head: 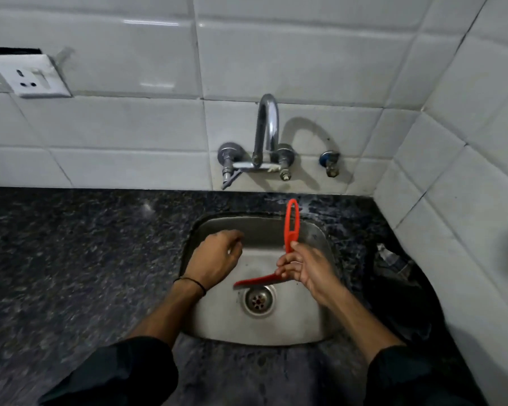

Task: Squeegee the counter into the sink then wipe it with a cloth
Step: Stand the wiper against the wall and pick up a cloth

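Squeegee [289, 243] over sink [305, 323], clamped in fingers of right hand [311, 269]; left hand [214, 259] fingers loosely curled, empty.

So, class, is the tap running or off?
Off: no stream falls from the tap into the sink, and no water pools round the drain.
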Available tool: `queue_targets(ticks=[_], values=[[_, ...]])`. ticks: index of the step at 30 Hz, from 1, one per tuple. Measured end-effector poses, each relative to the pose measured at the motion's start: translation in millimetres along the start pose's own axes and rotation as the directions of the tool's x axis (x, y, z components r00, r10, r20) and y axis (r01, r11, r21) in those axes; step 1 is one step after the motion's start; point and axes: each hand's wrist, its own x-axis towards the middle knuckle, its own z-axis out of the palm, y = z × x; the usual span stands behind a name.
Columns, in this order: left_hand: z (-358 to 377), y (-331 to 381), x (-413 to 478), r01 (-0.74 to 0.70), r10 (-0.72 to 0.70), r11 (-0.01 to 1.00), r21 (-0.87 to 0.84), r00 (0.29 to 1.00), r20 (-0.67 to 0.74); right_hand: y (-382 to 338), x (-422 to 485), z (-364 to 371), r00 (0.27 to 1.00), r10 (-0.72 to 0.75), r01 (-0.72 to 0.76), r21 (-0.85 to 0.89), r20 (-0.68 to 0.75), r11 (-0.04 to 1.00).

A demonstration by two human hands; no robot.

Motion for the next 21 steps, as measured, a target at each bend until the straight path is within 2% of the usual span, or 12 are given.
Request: queue_targets(ticks=[5,10,13,17,21], values=[[4,41,62,-0.203,0.209,0.975,0.094,0.977,-0.053,-35,42,-35,0.949,-0.273,0.242,-0.186,-0.16,0.952],[15,63,118,-0.346,0.38,0.912,0.222,0.914,-0.138,-81,98,-82,0.828,-0.458,0.358,-0.324,-0.323,0.875],[24,73,146,-0.261,0.327,0.912,0.316,0.928,-0.18,-101,130,-108,0.783,-0.494,0.352,-0.385,-0.379,0.853],[41,74,174,-0.08,0.147,0.929,0.363,0.976,-0.162,-112,161,-131,0.781,-0.445,0.241,-0.446,-0.438,0.862],[52,64,182,-0.039,0.104,0.933,0.358,0.981,-0.164,-108,186,-140,0.779,-0.404,0.147,-0.486,-0.48,0.861]])
